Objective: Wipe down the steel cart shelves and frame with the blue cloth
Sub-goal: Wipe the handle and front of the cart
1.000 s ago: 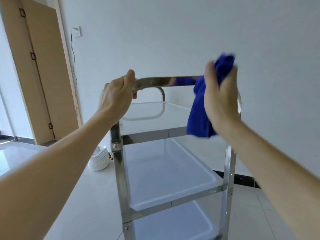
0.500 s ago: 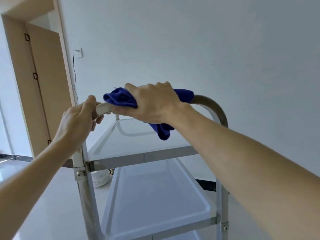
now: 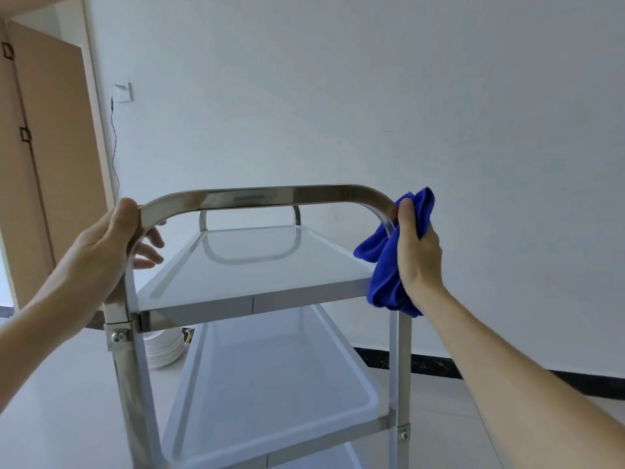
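The steel cart stands in front of me with its curved handle bar (image 3: 263,195) across the top. Below it lie the top shelf (image 3: 257,265) and the middle shelf (image 3: 270,384). My left hand (image 3: 111,245) grips the handle's left bend. My right hand (image 3: 417,252) clutches the bunched blue cloth (image 3: 389,269) and presses it around the right bend of the handle, where the bar turns down into the right post (image 3: 400,367). Part of the cloth hangs below my palm over the shelf's corner.
A stack of white plates (image 3: 165,346) sits on the floor behind the cart's left post (image 3: 130,384). A wooden door (image 3: 44,164) is at the left, a wall switch (image 3: 122,93) with a cable beside it. The white wall runs close along the right.
My right hand slid the cloth from the handle's left part along the bar to its right bend. The left hand stayed on the left bend. My view shifted.
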### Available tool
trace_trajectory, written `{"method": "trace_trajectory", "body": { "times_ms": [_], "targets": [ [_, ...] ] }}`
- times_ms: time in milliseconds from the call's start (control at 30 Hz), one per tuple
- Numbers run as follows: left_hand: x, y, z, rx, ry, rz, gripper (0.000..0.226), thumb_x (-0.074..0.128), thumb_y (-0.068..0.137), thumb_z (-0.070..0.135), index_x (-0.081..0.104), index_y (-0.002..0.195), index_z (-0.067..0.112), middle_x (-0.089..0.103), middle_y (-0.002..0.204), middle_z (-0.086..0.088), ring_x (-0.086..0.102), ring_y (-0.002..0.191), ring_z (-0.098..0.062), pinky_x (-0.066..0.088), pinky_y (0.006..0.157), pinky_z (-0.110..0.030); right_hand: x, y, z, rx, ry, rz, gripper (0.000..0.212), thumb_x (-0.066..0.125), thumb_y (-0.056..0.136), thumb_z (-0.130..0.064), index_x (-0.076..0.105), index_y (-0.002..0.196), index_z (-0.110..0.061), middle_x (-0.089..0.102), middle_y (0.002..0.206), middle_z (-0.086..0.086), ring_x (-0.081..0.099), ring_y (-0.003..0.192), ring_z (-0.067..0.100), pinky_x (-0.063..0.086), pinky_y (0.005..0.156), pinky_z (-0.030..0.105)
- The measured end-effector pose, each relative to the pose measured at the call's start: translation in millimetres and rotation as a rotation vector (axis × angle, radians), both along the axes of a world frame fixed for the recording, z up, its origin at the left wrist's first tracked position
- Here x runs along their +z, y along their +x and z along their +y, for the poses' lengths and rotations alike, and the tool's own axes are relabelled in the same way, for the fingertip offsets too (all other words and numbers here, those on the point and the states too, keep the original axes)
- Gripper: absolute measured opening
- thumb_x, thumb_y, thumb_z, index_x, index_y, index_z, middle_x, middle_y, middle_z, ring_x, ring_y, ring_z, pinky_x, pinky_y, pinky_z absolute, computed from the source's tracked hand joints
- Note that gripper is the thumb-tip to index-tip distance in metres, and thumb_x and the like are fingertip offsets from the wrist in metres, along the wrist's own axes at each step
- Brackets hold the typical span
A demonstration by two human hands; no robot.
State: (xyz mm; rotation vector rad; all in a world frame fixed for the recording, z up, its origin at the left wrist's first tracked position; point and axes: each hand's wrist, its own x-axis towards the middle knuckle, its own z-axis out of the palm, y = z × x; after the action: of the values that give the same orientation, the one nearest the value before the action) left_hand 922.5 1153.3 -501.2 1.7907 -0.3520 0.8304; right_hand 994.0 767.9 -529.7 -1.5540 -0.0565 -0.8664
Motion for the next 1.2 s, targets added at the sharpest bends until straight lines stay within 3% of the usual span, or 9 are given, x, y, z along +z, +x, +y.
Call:
{"method": "trace_trajectory", "body": {
  "times_ms": [100,200,400,500,600,767,933,1067,1200],
  "targets": [
    [1,1,-1,-0.027,-0.019,0.021,0.062,0.045,0.081,0.083,0.069,0.093,0.028,0.068,0.083,0.0,0.067,0.069,-0.02,0.054,0.082,-0.052,19,-3,5,-0.084,-0.042,0.05,0.058,0.029,0.08,-0.085,0.06,0.078,-0.037,0.067,0.074,-0.012,0.064,0.075,0.014,0.042,0.071,0.035],
    [-2,0,-6,-0.033,-0.017,0.014,0.062,0.044,0.08,0.084,0.068,0.093,0.028,0.068,0.085,-0.002,0.066,0.072,-0.02,0.054,0.078,-0.047,54,-9,18,-0.244,-0.395,-0.002,0.065,0.02,0.083,-0.084,0.057,0.081,-0.031,0.062,0.069,-0.011,0.056,0.067,0.013,0.036,0.072,0.037],
    [-2,-1,-15,-0.01,-0.048,-0.016,0.06,0.042,0.079,0.084,0.069,0.09,0.032,0.068,0.084,0.0,0.064,0.068,-0.018,0.053,0.073,-0.043,91,-29,108,-0.364,-1.165,-0.506,0.058,0.025,0.085,-0.083,0.054,0.088,-0.033,0.068,0.074,-0.006,0.065,0.067,0.025,0.033,0.062,0.032],
    [-7,1,-11,0.084,-0.073,-0.072,0.06,0.038,0.083,0.083,0.07,0.093,0.034,0.067,0.079,0.001,0.063,0.057,-0.013,0.052,0.065,-0.037,88,-40,144,-0.309,-1.285,-0.628,0.058,0.032,0.088,-0.079,0.058,0.1,-0.029,0.055,0.067,-0.006,0.055,0.053,0.021,0.03,0.058,0.029],
    [-5,4,0,0.121,-0.065,-0.055,0.064,0.034,0.087,0.081,0.069,0.1,0.028,0.065,0.077,0.0,0.061,0.051,-0.012,0.051,0.054,-0.026,99,-38,126,-0.224,-1.335,-0.666,0.052,0.038,0.089,-0.076,0.056,0.106,-0.03,0.053,0.071,-0.011,0.052,0.057,0.018,0.032,0.057,0.028],
    [-7,13,0,0.107,-0.062,-0.066,0.057,0.033,0.088,0.08,0.068,0.092,0.035,0.062,0.076,0.002,0.057,0.049,-0.012,0.046,0.055,-0.03,98,-24,51,-0.237,-1.17,-0.356,0.062,0.03,0.08,-0.088,0.048,0.08,-0.028,0.058,0.067,-0.013,0.057,0.063,0.019,0.043,0.062,0.034],
    [-5,21,0,0.088,-0.095,0.029,0.05,0.032,0.098,0.063,0.067,0.073,0.037,0.059,0.069,0.0,0.052,0.042,-0.007,0.039,0.058,-0.033,54,-15,-9,-0.053,-0.54,0.036,0.067,0.025,0.071,-0.097,0.055,0.089,-0.039,0.066,0.08,-0.009,0.064,0.074,0.017,0.046,0.067,0.035],
    [-6,8,-14,0.126,-0.073,-0.062,0.054,0.034,0.09,0.078,0.066,0.09,0.034,0.061,0.077,0.004,0.054,0.047,-0.007,0.044,0.052,-0.028,6,-12,-13,0.046,-0.243,0.085,0.052,0.039,0.079,-0.086,0.046,0.096,-0.038,0.066,0.082,-0.003,0.066,0.07,0.017,0.046,0.059,0.029],
    [-6,-7,-29,0.1,-0.062,-0.088,0.051,0.037,0.086,0.081,0.066,0.089,0.039,0.063,0.076,0.005,0.056,0.052,-0.008,0.046,0.043,-0.021,-5,-21,-12,0.005,-0.026,-0.021,0.04,0.042,0.095,-0.065,0.051,0.096,-0.026,0.062,0.074,-0.003,0.056,0.054,0.004,0.042,0.05,0.017]
  ]
}}
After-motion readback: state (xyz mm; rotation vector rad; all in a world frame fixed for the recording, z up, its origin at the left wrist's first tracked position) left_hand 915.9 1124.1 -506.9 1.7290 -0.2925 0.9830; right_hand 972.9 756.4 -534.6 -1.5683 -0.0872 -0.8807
